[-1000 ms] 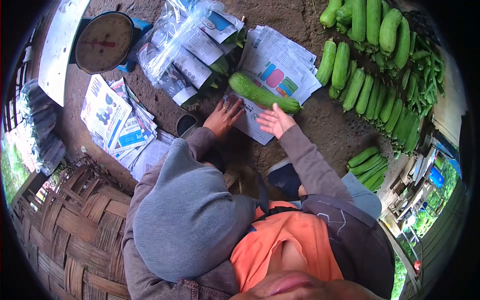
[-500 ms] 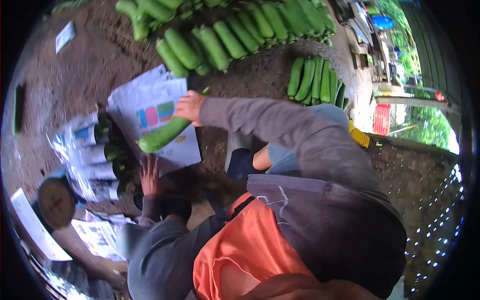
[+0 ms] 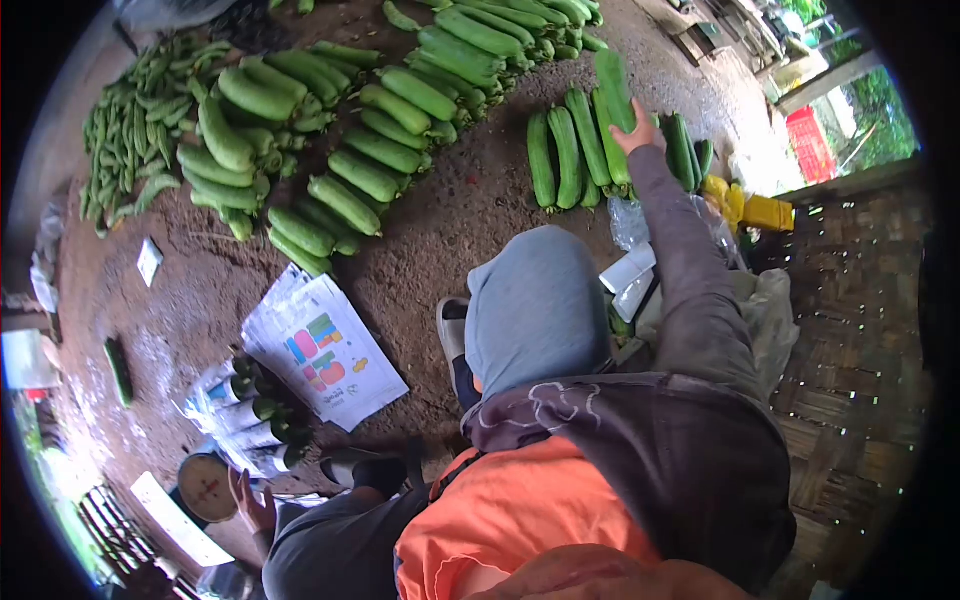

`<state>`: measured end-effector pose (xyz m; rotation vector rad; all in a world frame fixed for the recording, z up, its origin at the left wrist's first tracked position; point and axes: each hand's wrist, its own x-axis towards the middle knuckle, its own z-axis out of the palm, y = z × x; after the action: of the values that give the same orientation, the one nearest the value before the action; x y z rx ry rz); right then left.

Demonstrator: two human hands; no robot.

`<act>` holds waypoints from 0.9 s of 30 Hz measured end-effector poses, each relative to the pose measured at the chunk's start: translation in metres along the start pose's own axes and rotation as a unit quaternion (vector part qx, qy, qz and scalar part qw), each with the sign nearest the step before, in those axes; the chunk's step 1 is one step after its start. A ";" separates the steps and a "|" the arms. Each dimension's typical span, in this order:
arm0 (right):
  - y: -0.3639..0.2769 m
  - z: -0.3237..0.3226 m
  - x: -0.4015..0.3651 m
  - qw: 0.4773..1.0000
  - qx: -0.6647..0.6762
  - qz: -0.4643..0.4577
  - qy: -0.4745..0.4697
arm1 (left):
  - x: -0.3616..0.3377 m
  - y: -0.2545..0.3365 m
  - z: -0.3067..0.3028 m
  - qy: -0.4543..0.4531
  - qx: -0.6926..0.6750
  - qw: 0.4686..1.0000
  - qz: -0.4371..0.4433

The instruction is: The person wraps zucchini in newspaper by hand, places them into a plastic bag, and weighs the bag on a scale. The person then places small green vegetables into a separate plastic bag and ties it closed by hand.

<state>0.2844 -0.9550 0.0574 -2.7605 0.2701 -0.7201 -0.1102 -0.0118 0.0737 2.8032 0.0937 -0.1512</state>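
Observation:
At the upper right, my right hand is closed around a large green gourd, above a row of similar long green gourds on the ground. My left hand is low at the left, fingers apart and holding nothing, close to a round-topped stool. Between my hands, a stack of printed paper sheets lies on the dirt floor. Left of the sheets, several dark green gourds wrapped in paper sit in a clear plastic bag.
Long rows of large gourds stretch across the ground ahead, with a heap of small green vegetables at far left. One dark gourd lies alone. At right are yellow packages, plastic bags, a red crate and a woven wall.
My right hand has moved from above the paper sheets to the gourd row on the right. My left hand has left the paper's edge and moved beside the stool. The view has shifted.

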 end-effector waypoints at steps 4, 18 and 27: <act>-0.030 0.025 -0.048 0.970 -0.089 0.201 -0.104 | 0.006 0.030 -0.072 0.037 0.117 0.992 0.001; 0.039 0.060 -0.005 0.974 0.013 0.216 0.060 | 0.031 0.029 -0.080 0.091 0.078 0.992 -0.050; -0.457 -0.166 -0.049 0.631 0.524 -0.274 -0.503 | 0.013 -0.002 -0.010 0.052 -0.409 0.874 -0.258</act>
<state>0.2094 -0.5475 0.3156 -1.6007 -0.9453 0.5550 -0.0967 -0.0063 0.0807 1.8755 0.7476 -0.0596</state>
